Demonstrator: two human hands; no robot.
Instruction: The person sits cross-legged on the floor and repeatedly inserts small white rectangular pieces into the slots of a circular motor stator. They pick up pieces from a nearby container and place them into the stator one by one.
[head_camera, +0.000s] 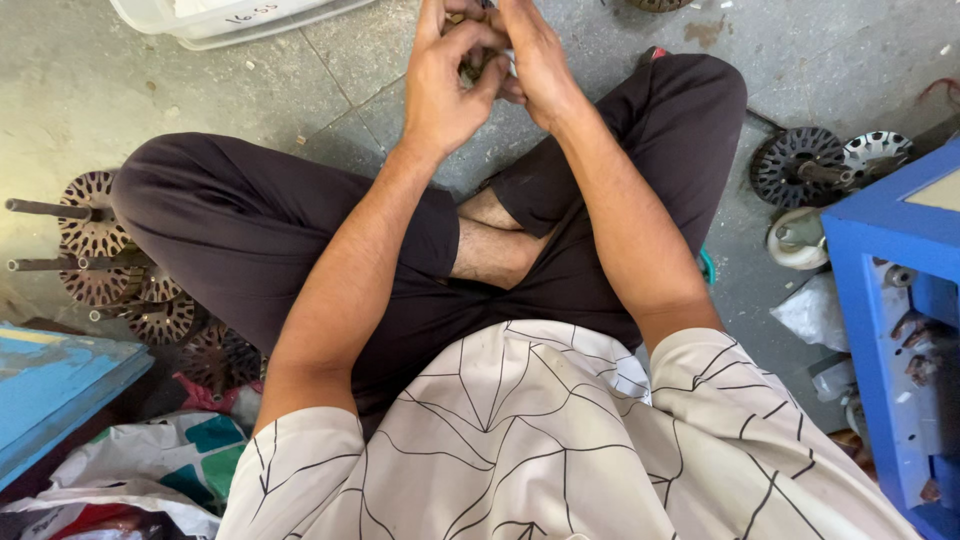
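I sit cross-legged on a concrete floor, both arms stretched forward. My left hand (445, 85) and my right hand (535, 60) are pressed together at the top of the view, fingers curled around a small dark object (472, 66) held between them. Most of that object is hidden by my fingers, so I cannot tell what it is. Both hands hover above the floor just beyond my crossed legs in dark trousers (250, 215).
Slotted metal discs on shafts (95, 235) lie at my left; two similar discs (810, 165) lie at the right. A blue metal frame (890, 270) stands at the right edge. A white plastic tub (215, 15) sits top left. A blue board (50, 385) and bags lie lower left.
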